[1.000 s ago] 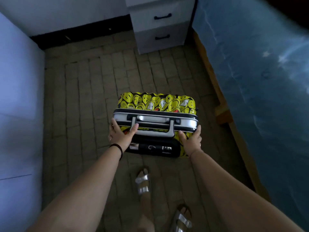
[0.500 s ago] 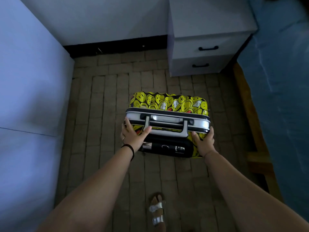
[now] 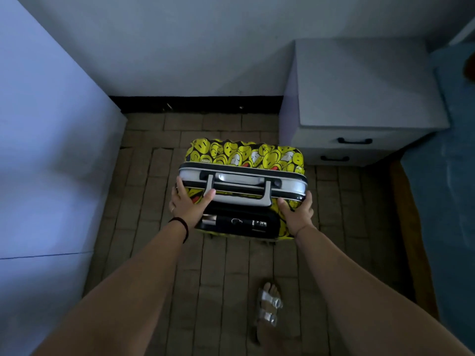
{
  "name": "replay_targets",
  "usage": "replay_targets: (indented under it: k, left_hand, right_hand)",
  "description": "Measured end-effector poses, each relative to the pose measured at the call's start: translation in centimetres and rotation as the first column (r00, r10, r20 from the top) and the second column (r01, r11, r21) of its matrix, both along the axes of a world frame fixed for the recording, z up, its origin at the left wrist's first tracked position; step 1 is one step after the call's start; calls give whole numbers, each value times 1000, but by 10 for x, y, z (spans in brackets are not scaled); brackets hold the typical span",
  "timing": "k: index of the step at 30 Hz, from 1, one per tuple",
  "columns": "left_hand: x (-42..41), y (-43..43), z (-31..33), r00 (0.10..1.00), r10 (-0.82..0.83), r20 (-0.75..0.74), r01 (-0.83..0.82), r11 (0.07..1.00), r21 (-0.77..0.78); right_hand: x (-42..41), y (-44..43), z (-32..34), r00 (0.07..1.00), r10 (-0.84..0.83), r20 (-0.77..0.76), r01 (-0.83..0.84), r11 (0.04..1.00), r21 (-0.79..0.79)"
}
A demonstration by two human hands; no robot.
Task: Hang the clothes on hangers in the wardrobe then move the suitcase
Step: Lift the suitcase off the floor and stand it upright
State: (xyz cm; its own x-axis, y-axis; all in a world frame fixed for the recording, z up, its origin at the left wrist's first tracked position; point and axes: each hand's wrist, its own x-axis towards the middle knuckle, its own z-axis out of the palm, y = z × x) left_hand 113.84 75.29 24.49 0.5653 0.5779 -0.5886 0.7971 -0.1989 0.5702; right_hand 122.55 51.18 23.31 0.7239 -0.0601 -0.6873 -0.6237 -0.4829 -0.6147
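**Two hands on one suitcase on the brick floor**

At my far left I see one pale cabinet side [image 3: 51, 150], crossed by a single thin seam. Next comes the left hand [image 3: 189, 204], with one black band [image 3: 181, 226] round the wrist and one ring [image 3: 172, 209]. Its fingers [image 3: 180, 183] curl round the suitcase's left top corner, and the thumb lies against the pull handle.

The one suitcase [image 3: 244, 155], yellow with smiley faces, stands upright on the brick floor [image 3: 154, 201] in the middle of my view. It is between the cabinet and the nightstand, and short of the black skirting [image 3: 195, 104]. It carries one silver handle [image 3: 240, 191] across its top and one black panel [image 3: 239, 223] nearer me.

The right hand [image 3: 295, 210] grips the right top corner, thumb on top, fingers wrapped down the side. Below it, one foot [image 3: 268, 307] in a silver sandal rests on the bricks.

Further right stands one white nightstand [image 3: 359, 98] with two drawers and two black pulls, the upper pull [image 3: 354, 141] and the lower pull [image 3: 334, 158]. One bed [image 3: 442, 201] under a blue cover fills the right edge.
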Motion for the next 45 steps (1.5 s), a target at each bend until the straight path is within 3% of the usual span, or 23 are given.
replay_targets:
  k: [11,22,27,31,35,45]
  left_hand:
    - [142,105,-3,1000,29,8,-29,1000,7]
    - [286,197,-3,994,-107,26,107,994,-16]
    - [327,199,-4,997,-73,22,73,997,-21]
    - [347,177,-6,1000,-4,13,5,999,-37]
    - [370,159,-9,999,34,42,-32,998,-49]
    - [400,175,-15,999,-25,35,25,1000,-12]
  right_hand:
    - [157,109,-10,998,41,39,-42,999,21]
    - [283,172,-48,987,-158,5,157,983,95]
    - [330,188,-24,985,-168,22,165,981,105]
    - [370,189,-15,981,-144,127,140,989,42]
    - [411,169,-52,968,-122,220,121,992,18]
    - [415,177,-45,975,-138,171,142,990,-8]
